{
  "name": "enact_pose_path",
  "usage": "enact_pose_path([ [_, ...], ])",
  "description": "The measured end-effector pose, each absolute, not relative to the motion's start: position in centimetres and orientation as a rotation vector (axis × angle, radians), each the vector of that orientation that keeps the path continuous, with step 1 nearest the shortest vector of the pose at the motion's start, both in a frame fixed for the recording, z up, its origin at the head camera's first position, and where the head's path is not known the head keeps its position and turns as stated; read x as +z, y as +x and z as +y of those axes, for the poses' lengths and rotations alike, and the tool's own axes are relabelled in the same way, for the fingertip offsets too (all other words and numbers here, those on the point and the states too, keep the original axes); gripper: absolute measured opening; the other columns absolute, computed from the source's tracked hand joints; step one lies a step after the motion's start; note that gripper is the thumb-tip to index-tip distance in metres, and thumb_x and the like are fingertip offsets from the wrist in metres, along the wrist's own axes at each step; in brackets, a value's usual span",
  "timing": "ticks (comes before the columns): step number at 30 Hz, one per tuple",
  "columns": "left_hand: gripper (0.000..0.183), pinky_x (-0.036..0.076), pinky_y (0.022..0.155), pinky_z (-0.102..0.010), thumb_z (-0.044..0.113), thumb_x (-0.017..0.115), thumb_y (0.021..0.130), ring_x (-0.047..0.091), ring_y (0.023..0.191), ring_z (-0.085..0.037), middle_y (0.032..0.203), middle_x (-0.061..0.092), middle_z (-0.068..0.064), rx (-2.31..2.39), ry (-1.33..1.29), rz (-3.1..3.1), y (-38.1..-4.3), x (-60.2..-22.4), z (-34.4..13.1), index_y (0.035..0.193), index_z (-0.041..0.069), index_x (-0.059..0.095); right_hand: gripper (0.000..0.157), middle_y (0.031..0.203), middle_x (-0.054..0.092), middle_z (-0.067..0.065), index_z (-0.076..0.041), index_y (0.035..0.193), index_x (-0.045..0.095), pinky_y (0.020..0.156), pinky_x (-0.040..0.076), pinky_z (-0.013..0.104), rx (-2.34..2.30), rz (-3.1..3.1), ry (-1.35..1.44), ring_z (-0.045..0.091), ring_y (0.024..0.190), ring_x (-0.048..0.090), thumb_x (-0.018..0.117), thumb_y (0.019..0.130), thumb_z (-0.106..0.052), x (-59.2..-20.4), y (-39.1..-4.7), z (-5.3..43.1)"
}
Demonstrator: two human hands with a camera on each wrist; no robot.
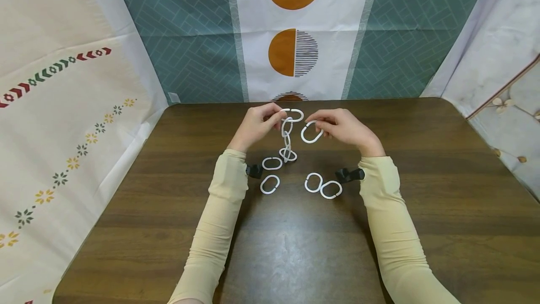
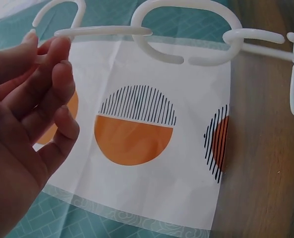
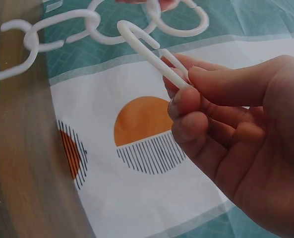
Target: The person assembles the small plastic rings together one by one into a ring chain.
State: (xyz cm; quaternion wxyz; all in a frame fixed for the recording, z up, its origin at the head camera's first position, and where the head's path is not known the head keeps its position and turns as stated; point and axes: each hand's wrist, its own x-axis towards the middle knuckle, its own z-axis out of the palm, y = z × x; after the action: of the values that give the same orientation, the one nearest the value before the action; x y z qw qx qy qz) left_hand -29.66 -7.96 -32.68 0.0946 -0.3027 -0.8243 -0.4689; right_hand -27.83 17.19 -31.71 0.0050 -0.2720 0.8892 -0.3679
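Raised over the table's far part, my left hand (image 1: 258,125) pinches the top link of a hanging chain of white plastic links (image 1: 288,141). The chain's lower end is at or close to the tabletop; contact is unclear. Each link is an oval ring with a small gap, as the left wrist view shows on one large link (image 2: 211,61). To the right, my right hand (image 1: 343,126) pinches a single white link (image 3: 154,58) between thumb and fingers. This link tilts, its gap facing the chain, and looks apart from it in the head view.
Two loose white links (image 1: 272,169) lie left of centre on the brown wooden table (image 1: 278,257). Another two loose links (image 1: 331,182) lie right of centre, touching or nearly so. Patterned cloth (image 1: 194,60) hangs behind the table's far edge, and pale cloths flank its sides.
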Motion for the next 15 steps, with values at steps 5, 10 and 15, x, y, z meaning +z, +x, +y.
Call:
enact_pose_path([
  [5,0.017,0.046,0.068,-0.028,0.018,0.061,0.096,0.057,0.065,-0.013,0.07,0.065,-0.012,-1.363,-0.924,-2.458,-29.73,-32.8,-7.86,0.091,0.004,0.068,0.019,0.081,0.064,0.013,-0.003,0.113,0.064,0.058,0.047,0.023,-1.306,2.748,-0.801,0.028,0.066,0.058,0.055,0.097,-0.005,-31.36,-27.49,17.45],
  [10,0.016,0.044,0.065,-0.031,0.019,0.062,0.095,0.055,0.063,-0.019,0.07,0.063,-0.012,-1.34,-0.946,-2.481,-29.66,-32.74,-7.86,0.09,0.004,0.068,0.01,0.078,0.067,0.013,-0.002,0.103,0.062,0.056,0.048,0.025,-1.423,2.731,-0.735,0.027,0.064,0.06,0.058,0.094,-0.005,-30.92,-27.18,17.3],
  [15,0.018,0.04,0.058,-0.027,0.019,0.064,0.094,0.055,0.062,-0.023,0.067,0.061,-0.008,-1.31,-0.992,-2.53,-29.65,-32.69,-7.81,0.091,0.002,0.069,0.008,0.073,0.067,0.009,-0.002,0.099,0.064,0.053,0.047,0.025,-1.449,2.752,-0.725,0.029,0.062,0.059,0.06,0.093,-0.005,-30.67,-27.03,17.02],
])
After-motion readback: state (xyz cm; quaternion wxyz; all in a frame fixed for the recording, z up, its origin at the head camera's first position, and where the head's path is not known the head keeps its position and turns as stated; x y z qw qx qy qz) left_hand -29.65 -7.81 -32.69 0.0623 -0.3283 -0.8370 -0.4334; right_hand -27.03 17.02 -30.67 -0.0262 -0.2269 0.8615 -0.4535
